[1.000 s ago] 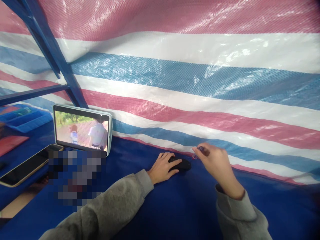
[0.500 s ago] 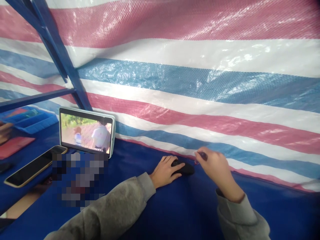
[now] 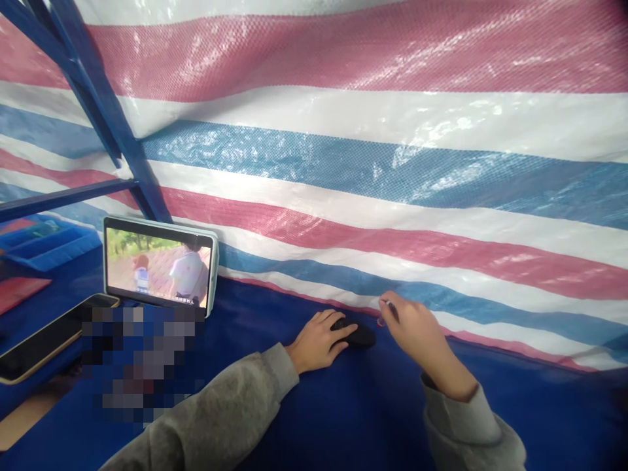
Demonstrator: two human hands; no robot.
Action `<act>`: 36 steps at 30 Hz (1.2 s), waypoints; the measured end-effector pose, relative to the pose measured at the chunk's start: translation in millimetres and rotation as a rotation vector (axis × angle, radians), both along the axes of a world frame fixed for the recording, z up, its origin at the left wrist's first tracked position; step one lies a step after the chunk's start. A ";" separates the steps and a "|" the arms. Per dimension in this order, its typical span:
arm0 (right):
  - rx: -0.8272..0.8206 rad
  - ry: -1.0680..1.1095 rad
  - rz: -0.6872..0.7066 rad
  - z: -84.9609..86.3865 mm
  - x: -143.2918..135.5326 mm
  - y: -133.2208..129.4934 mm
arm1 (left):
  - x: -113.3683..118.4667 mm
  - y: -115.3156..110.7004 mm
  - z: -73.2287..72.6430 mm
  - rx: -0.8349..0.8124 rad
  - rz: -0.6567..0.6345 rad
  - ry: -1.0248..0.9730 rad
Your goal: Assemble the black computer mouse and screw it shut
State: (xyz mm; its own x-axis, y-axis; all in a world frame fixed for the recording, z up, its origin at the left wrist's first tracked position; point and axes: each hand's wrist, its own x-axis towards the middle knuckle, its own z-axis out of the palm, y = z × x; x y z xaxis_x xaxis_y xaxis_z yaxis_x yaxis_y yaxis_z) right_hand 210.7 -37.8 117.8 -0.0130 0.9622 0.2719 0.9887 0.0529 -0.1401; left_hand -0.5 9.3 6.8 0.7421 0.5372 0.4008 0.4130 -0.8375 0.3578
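My left hand [image 3: 316, 343] lies over a black computer mouse [image 3: 363, 336], its fingers along the mouse's near and left sides. The mouse rests on the dark blue table cover [image 3: 343, 418]. Just to the right, my right hand [image 3: 415, 327] is closed in a pinch above the cover, close to the mouse's right end. A small pinkish, see-through loop [image 3: 381, 322] shows below its fingertips. Something dark is partly visible between the thumb and fingers; its kind cannot be made out.
A propped phone [image 3: 157, 265] plays a video at the left. Another phone [image 3: 49, 340] lies flat nearer me, by a pixelated patch. Beyond are a blue compartment tray [image 3: 61, 248] and a red sheet [image 3: 22, 292]. A striped tarp [image 3: 343, 157] and blue metal frame [image 3: 105, 118] border the table.
The view has shifted slightly, so the phones and tray sit further left. My left hand stays on the mouse. My right hand has turned a little, still pinched. Another person's hand at far left has left view.
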 end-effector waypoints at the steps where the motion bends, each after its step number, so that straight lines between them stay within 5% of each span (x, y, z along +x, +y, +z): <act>1: -0.013 -0.015 -0.017 0.1 0.0 -0.2 | 0.7 -0.1 1.1 -0.008 0.005 0.005; 23: 0.015 0.059 0.056 -1.7 4.3 -6.0 | 8.1 -7.4 0.0 -0.053 0.040 -0.040; 36: 0.040 -0.036 -0.073 -3.7 12.3 -21.7 | 10.8 -6.3 -5.9 -0.003 -0.026 0.002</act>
